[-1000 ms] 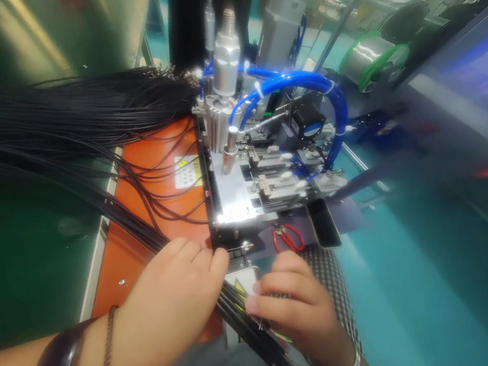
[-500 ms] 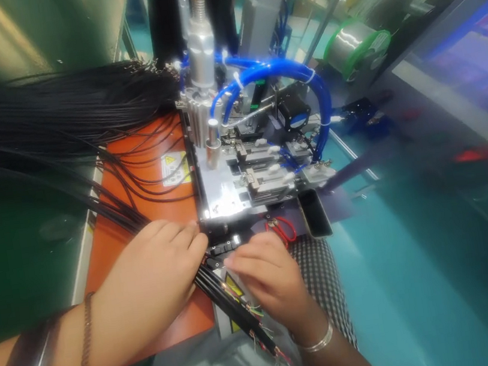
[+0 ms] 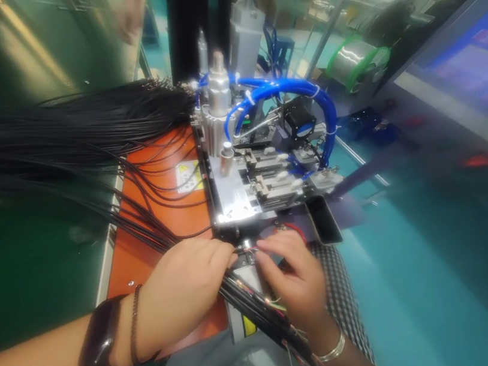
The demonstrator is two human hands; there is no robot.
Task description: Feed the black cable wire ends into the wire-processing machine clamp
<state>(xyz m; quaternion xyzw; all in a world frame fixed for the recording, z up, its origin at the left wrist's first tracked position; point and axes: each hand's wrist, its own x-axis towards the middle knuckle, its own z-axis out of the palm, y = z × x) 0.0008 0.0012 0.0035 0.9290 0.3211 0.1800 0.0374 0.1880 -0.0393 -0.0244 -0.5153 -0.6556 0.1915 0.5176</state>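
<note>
My left hand (image 3: 199, 286) is wrapped over a bundle of black cables (image 3: 257, 311) whose stripped ends, with thin coloured wires, hang down to the lower right. Between its fingertips, one cable end pokes out toward my right hand (image 3: 295, 272). That hand pinches the fine reddish wires (image 3: 249, 249) of this end between thumb and forefinger. Just beyond the fingertips stands a bench machine with a metal plate (image 3: 232, 200) and small clamps (image 3: 271, 182). The wire tips inside the pinch are too small to make out.
A thick heap of black cables (image 3: 81, 124) lies at the left, some strands crossing the orange surface (image 3: 175, 208). Blue air hoses (image 3: 325, 99) arch over the machine. A phone (image 3: 324, 220) and red-handled scissors (image 3: 293, 230) lie to the right. Another person's blurred hand (image 3: 128, 23) shows behind.
Both hands have shifted slightly right in the view, along with the machine. My right fingers have come to the left fingertips and taken hold of thin wires. Another person's hand has appeared at the top.
</note>
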